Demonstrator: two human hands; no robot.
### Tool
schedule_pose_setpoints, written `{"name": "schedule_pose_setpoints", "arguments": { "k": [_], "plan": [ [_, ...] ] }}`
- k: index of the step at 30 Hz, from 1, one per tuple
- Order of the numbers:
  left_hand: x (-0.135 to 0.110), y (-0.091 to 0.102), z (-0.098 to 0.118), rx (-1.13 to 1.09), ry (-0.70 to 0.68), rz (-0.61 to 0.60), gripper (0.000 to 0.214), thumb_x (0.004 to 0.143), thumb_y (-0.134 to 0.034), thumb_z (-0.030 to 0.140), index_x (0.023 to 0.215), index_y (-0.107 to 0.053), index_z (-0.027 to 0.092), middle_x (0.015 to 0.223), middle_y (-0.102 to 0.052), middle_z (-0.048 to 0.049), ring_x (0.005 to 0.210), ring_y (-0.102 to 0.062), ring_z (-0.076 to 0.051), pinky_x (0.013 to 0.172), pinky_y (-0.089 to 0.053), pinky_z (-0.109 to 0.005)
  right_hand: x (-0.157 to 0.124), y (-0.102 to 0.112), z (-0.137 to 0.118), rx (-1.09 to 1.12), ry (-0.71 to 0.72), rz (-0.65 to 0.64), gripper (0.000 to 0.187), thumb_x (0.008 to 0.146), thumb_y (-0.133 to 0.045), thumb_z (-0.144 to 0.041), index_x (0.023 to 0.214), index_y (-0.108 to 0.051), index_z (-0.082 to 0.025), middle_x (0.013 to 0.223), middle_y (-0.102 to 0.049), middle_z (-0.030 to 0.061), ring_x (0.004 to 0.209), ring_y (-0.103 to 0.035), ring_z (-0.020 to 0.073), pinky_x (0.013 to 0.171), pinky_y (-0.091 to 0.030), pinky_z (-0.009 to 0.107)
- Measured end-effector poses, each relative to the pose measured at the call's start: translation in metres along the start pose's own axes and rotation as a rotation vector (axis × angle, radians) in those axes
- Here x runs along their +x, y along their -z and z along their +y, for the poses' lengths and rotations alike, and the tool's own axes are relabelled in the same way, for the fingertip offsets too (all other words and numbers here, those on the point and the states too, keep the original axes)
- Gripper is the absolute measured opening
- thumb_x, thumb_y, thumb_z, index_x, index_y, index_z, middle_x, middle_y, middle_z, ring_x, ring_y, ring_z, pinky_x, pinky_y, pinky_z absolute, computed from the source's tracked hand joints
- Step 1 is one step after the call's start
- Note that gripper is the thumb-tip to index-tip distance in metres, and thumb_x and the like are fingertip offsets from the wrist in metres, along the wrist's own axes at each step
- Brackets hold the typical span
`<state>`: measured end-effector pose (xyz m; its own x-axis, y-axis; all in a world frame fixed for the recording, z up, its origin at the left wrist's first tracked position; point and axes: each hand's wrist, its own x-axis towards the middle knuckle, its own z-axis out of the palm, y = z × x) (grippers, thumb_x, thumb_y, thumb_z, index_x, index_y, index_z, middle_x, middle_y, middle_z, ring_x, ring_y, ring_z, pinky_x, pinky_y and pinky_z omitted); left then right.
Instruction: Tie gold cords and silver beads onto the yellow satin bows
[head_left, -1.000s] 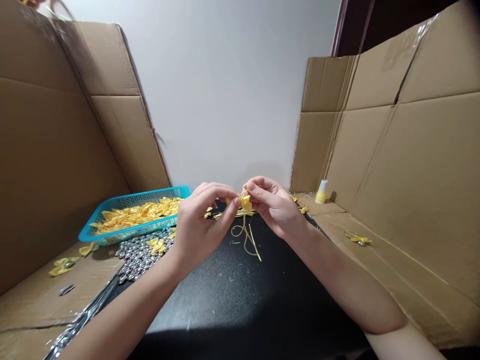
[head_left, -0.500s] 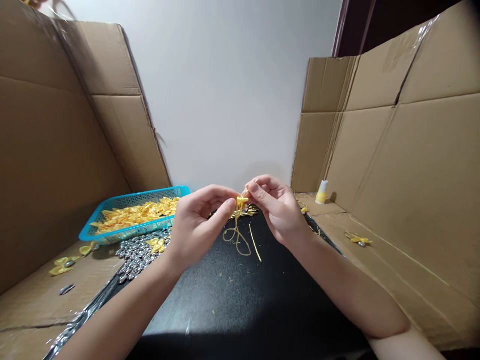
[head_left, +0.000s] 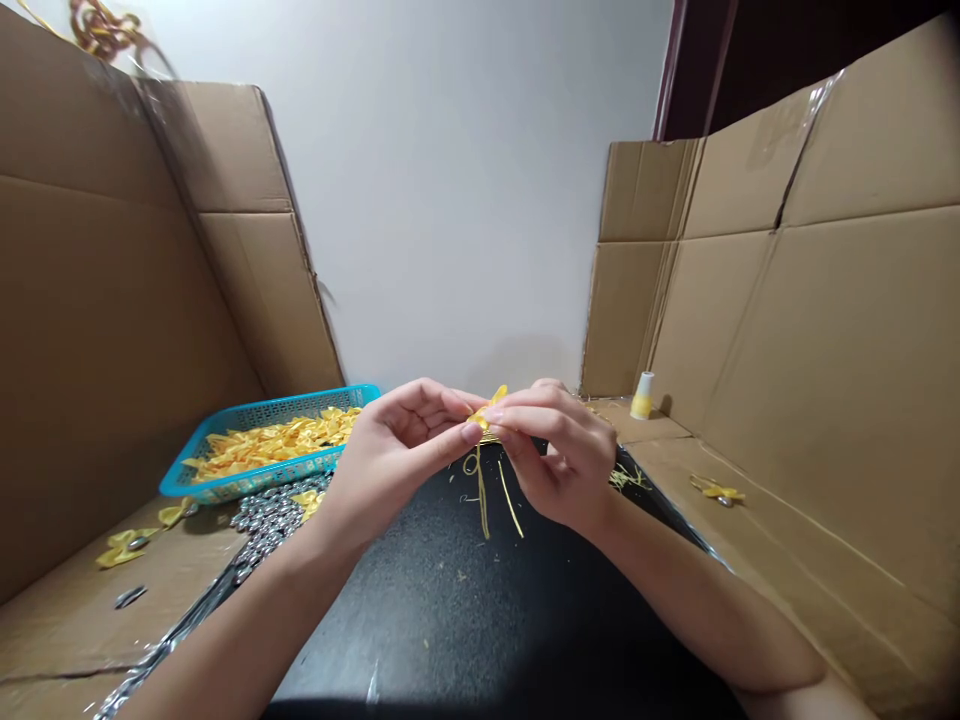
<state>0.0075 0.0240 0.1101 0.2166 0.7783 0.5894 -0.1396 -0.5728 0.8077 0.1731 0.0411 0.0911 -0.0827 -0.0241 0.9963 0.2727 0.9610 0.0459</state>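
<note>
My left hand (head_left: 390, 455) and my right hand (head_left: 559, 450) meet above a black mat (head_left: 480, 600). Both pinch one small yellow ribbon bow (head_left: 487, 408) between thumb and fingertips. Thin yellow threads (head_left: 484, 490) hang from the bow down to the mat. The fingers hide most of the bow.
A blue basket (head_left: 262, 445) full of yellow bows sits at the left, with a pile of small silver metal clips (head_left: 262, 520) in front of it. Loose bows (head_left: 124, 545) lie on the cardboard. A small yellow-white spool (head_left: 642, 395) stands at the back right. Cardboard walls enclose both sides.
My right hand has rolled over the bow and dropped slightly, its fingers now covering it. The hanging threads have straightened. The camera has tipped a little.
</note>
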Motion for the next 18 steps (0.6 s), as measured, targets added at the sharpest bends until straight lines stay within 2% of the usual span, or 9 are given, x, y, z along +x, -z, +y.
{"name": "schedule_pose_setpoints", "arguments": {
  "k": [4,10,14,18],
  "plan": [
    [0.0035,0.0021,-0.0007,0.009,0.018,-0.003,0.015,0.071,-0.079,0.019,0.069,-0.065,0.018,0.090,-0.073,-0.0060,0.082,-0.069,-0.016,0.078,-0.060,-0.027,-0.0036,-0.0014,0.0052,-0.049,0.068,0.002,0.018,0.086,-0.056,-0.013,0.095,-0.060,-0.028,0.086,-0.074,-0.0002,0.075,-0.069,0.0136,0.068,-0.052,0.031],
    [0.0076,0.0038,-0.0016,0.063,0.028,-0.035,0.011,0.069,-0.079,0.019,0.071,-0.068,0.017,0.088,-0.067,-0.0059,0.080,-0.066,-0.015,0.074,-0.059,-0.027,-0.0067,-0.0035,0.0088,-0.059,0.089,0.017,0.018,0.087,-0.055,-0.014,0.096,-0.059,-0.030,0.085,-0.074,-0.0010,0.074,-0.069,0.0141,0.068,-0.051,0.032],
    [0.0074,0.0043,-0.0001,0.132,-0.025,-0.057,0.005,0.075,-0.074,0.022,0.073,-0.071,0.018,0.088,-0.064,-0.0049,0.078,-0.064,-0.013,0.070,-0.056,-0.023,-0.0068,-0.0040,0.0085,-0.075,0.087,0.026,0.018,0.088,-0.054,-0.016,0.096,-0.059,-0.031,0.084,-0.074,-0.0016,0.072,-0.069,0.0144,0.066,-0.050,0.032],
    [0.0062,0.0067,-0.0001,0.196,-0.048,-0.067,0.006,0.081,-0.069,0.025,0.078,-0.073,0.022,0.079,-0.066,-0.0023,0.074,-0.062,-0.012,0.066,-0.053,-0.021,-0.0079,-0.0032,0.0091,-0.080,0.099,0.019,0.025,0.087,-0.055,-0.014,0.103,-0.059,-0.033,0.087,-0.073,-0.0026,0.074,-0.068,0.0138,0.068,-0.049,0.032]
  ]
}}
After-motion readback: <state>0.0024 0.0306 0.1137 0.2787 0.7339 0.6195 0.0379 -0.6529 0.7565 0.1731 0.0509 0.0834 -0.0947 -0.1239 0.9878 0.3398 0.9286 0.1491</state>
